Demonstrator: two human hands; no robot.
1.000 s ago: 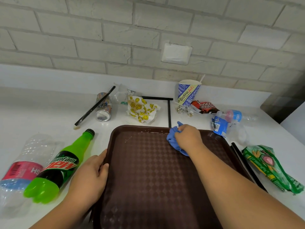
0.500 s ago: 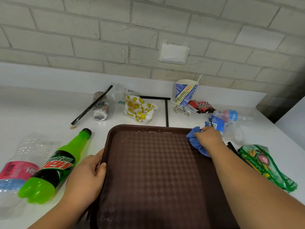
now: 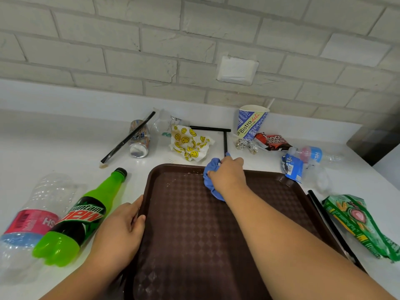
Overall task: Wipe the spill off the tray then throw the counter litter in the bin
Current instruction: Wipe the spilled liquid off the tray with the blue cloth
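**Tray Half Wiped, Counter Litter Untouched**

A person's right hand (image 3: pixel 228 176) presses a bunched blue cloth (image 3: pixel 213 169) against the far edge of a brown tray (image 3: pixel 194 234), with the fingers curled round the cloth. The left hand (image 3: pixel 121 230) steadies the tray, its fingers bent over the left rim and gripping it.

The tray sits on a white counter (image 3: pixel 54 148) directly in front of the person. The wiping looks well under way but unfinished. Pale streaks of spill (image 3: pixel 171 181) show in the far left corner, just beside the cloth, and a fainter smear (image 3: pixel 149 284) marks the near left part of the tray. The middle and right side appear mostly clean.

The second half of the job has apparently not begun. Litter rings the tray:

- To the left lie a green bottle (image 3: pixel 80 217) and a clear bottle (image 3: pixel 32 219).
- Along the back are a can (image 3: pixel 139 139), a smiley-print wrapper (image 3: pixel 189 144), a paper cup (image 3: pixel 251 122) and a chocolate wrapper (image 3: pixel 272 141).
- To the right lie a blue packet (image 3: pixel 292 169) and a green bag (image 3: pixel 363 224).
- Several black straws are scattered among these items.

No bin is in view.
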